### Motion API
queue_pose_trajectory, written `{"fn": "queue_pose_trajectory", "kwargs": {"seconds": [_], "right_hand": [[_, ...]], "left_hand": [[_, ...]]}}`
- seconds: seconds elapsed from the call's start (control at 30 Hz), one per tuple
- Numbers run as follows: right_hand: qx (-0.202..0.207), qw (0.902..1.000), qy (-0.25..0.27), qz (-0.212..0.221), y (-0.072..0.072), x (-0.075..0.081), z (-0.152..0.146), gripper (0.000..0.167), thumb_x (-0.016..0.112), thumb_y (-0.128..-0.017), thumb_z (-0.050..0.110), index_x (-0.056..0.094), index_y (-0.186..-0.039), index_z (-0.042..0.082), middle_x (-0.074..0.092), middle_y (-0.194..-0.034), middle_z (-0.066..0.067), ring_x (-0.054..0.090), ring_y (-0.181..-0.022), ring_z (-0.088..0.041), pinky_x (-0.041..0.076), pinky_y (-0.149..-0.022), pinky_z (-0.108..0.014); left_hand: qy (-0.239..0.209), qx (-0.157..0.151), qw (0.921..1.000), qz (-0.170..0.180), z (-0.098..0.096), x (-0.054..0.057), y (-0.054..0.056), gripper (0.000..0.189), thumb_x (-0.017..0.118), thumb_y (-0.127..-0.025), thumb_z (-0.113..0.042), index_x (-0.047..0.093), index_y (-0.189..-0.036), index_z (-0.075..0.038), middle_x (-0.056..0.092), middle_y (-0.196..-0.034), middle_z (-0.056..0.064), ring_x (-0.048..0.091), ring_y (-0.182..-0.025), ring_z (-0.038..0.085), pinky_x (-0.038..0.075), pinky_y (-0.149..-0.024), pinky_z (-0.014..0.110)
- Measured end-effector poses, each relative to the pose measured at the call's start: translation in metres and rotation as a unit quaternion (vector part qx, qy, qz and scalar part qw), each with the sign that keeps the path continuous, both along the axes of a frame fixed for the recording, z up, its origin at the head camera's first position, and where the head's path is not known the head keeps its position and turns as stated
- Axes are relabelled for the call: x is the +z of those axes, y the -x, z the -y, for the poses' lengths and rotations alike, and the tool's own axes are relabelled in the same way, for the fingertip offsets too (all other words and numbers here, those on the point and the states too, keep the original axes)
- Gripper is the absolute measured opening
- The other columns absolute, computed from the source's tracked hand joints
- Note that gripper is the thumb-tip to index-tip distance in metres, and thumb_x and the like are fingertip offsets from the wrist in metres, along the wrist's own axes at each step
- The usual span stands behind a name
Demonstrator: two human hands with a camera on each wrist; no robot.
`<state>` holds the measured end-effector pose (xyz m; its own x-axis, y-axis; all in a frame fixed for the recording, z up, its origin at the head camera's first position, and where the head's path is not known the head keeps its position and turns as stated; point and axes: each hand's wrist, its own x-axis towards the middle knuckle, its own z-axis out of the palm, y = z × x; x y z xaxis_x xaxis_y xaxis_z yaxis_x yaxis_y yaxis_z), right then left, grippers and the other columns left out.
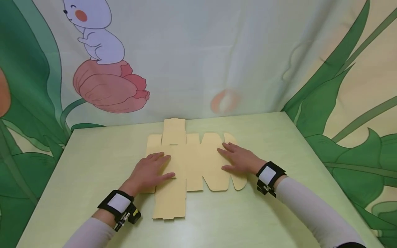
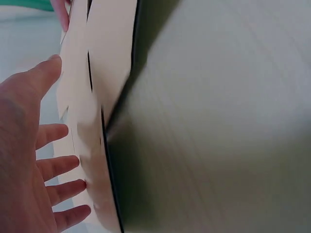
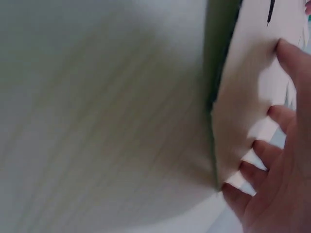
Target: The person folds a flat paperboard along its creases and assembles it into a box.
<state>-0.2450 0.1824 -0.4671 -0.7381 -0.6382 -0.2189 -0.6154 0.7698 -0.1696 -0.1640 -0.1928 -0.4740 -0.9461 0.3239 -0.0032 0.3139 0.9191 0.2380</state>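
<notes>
A flat, unfolded cardboard box blank (image 1: 194, 160), pale tan with cut slots and flaps, lies on the table. One flap extends toward the back and another toward the front; the right end is rounded. Over the blank's left part, my left hand (image 1: 150, 172) rests with fingers spread. At the rounded right end is my right hand (image 1: 240, 158), its fingers extended and apart. In the left wrist view, the fingertips come down at the cardboard (image 2: 109, 48). The right wrist view shows fingertips touching the cardboard (image 3: 243, 107) near its edge. Neither hand grips it.
The pale green table (image 1: 270, 220) reaches back to a printed curtain (image 1: 186, 69) with a white animal, a pink flower and green leaves. More leafy curtain hangs along both sides. Each wrist wears a black strap (image 1: 270, 176) with a small device.
</notes>
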Motion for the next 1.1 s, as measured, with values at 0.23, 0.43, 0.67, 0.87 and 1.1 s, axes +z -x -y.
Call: {"fn": "queue_pose_trajectory", "kwargs": {"seconds": [0.23, 0.43, 0.67, 0.87, 1.1], "right_hand": [[-0.012, 0.9998, -0.011, -0.009, -0.011, 0.0, 0.0, 0.077, 0.056, -0.095, 0.055, 0.028, -0.157, 0.02, 0.023, -0.164, -0.017, 0.025, -0.151, -0.038, 0.035, -0.116, -0.053], [-0.02, 0.9988, -0.039, -0.021, -0.031, 0.009, 0.009, 0.078, 0.061, -0.093, 0.051, 0.036, -0.153, 0.008, 0.034, -0.156, -0.027, 0.038, -0.141, -0.046, 0.044, -0.107, -0.056], [0.005, 0.9958, -0.082, -0.04, -0.05, 0.024, 0.023, 0.079, 0.069, -0.085, 0.055, 0.051, -0.14, 0.003, 0.057, -0.122, -0.024, 0.057, -0.097, -0.037, 0.054, -0.072, -0.044], [0.047, 0.9948, -0.046, -0.078, -0.039, 0.033, 0.022, 0.047, 0.078, -0.081, 0.041, 0.068, -0.118, 0.014, 0.064, -0.105, -0.014, 0.06, -0.088, -0.027, 0.052, -0.069, -0.041], [0.077, 0.9961, 0.004, -0.043, -0.027, 0.016, 0.016, 0.064, 0.071, -0.089, 0.04, 0.051, -0.146, 0.018, 0.035, -0.158, -0.02, 0.04, -0.141, -0.043, 0.041, -0.109, -0.058]], "left_hand": [[0.023, -0.01, 0.9997, 0.002, -0.024, 0.002, -0.001, 0.07, 0.06, -0.087, -0.064, 0.056, -0.139, -0.018, 0.053, -0.143, 0.014, 0.05, -0.131, 0.036, 0.049, -0.096, 0.056], [0.052, 0.017, 0.9981, 0.03, -0.053, 0.008, -0.008, 0.072, 0.056, -0.088, -0.066, 0.051, -0.142, -0.019, 0.052, -0.132, 0.018, 0.051, -0.117, 0.039, 0.054, -0.073, 0.052], [0.017, 0.027, 0.9973, 0.066, -0.063, 0.008, -0.013, 0.084, 0.059, -0.085, -0.068, 0.039, -0.152, -0.02, 0.032, -0.15, 0.03, 0.027, -0.14, 0.057, 0.035, -0.1, 0.075], [-0.002, -0.023, 0.9969, 0.075, -0.051, 0.002, 0.002, 0.086, 0.064, -0.083, -0.066, 0.038, -0.153, -0.022, 0.025, -0.156, 0.027, 0.015, -0.146, 0.056, 0.021, -0.108, 0.078], [0.008, -0.104, 0.9912, 0.081, -0.036, 0.0, 0.015, 0.084, 0.067, -0.083, -0.064, 0.039, -0.153, -0.026, 0.021, -0.165, 0.017, 0.013, -0.153, 0.043, 0.018, -0.119, 0.066]]}}
